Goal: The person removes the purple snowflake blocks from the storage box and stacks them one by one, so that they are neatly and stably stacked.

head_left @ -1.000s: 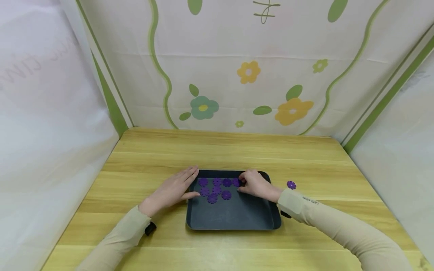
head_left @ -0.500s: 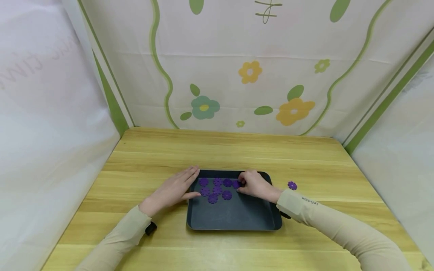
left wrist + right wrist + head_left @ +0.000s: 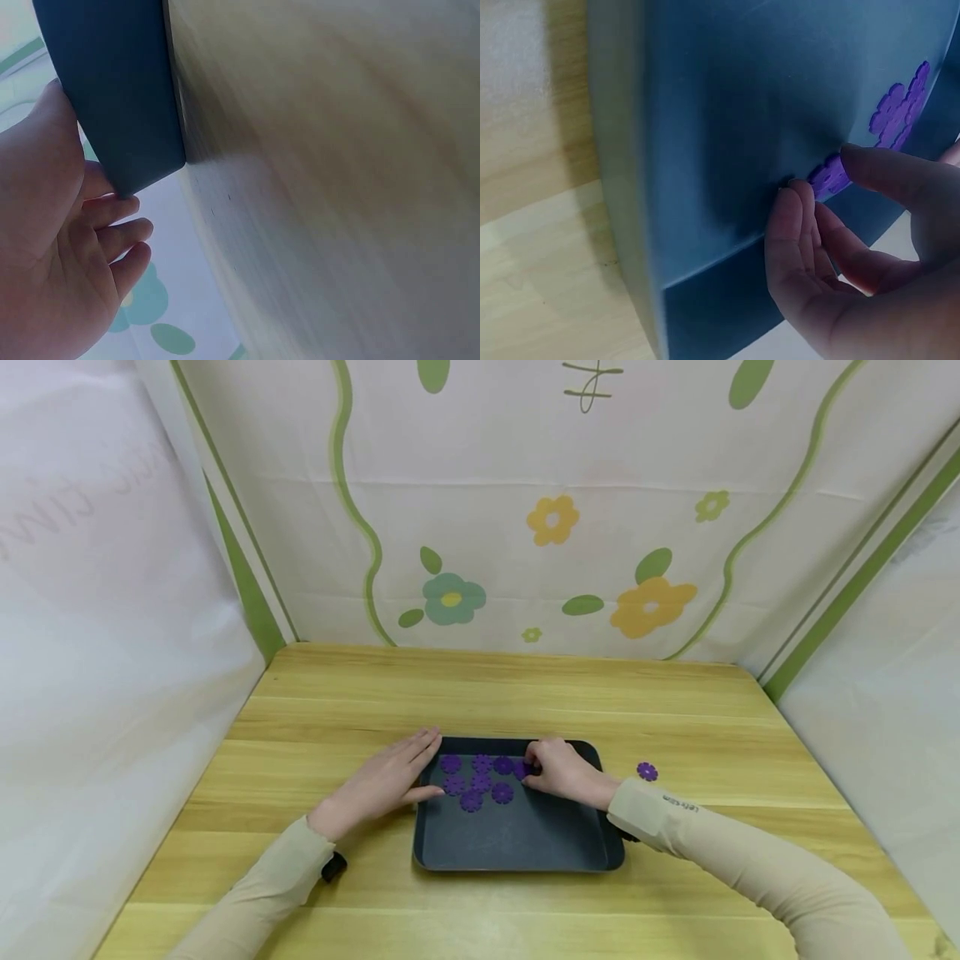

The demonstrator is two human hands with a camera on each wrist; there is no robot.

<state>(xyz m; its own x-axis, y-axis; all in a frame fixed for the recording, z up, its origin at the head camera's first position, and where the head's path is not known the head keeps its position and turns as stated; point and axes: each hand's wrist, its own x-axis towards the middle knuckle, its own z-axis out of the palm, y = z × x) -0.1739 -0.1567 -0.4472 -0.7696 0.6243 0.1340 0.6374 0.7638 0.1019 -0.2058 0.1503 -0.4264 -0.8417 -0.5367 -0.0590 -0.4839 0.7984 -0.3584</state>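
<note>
In the head view, a dark grey baking tray (image 3: 517, 843) lies on the table, with several purple flower-shaped discs (image 3: 471, 800) grouped in its far left part. My left hand (image 3: 378, 781) rests at the tray's left edge, fingers fairly straight, thumb over the rim. The left wrist view has the left hand's relaxed fingers (image 3: 124, 238) beside the outer wall of the tray (image 3: 120, 90). Inside the tray, my right hand (image 3: 562, 770) pinches the rightmost purple flower disc (image 3: 829, 177) between thumb and fingertips, mostly covering it in the head view.
A single purple flower disc (image 3: 647, 771) lies on the wooden table (image 3: 480, 689), right of the tray. White printed cloth (image 3: 487, 510) hangs behind the table and at both sides. A dark device sits under each wrist.
My right thumb and fingertips have drawn slightly closer together around the rightmost disc, and the hand has shifted a little left. The left hand stays at the tray's edge.
</note>
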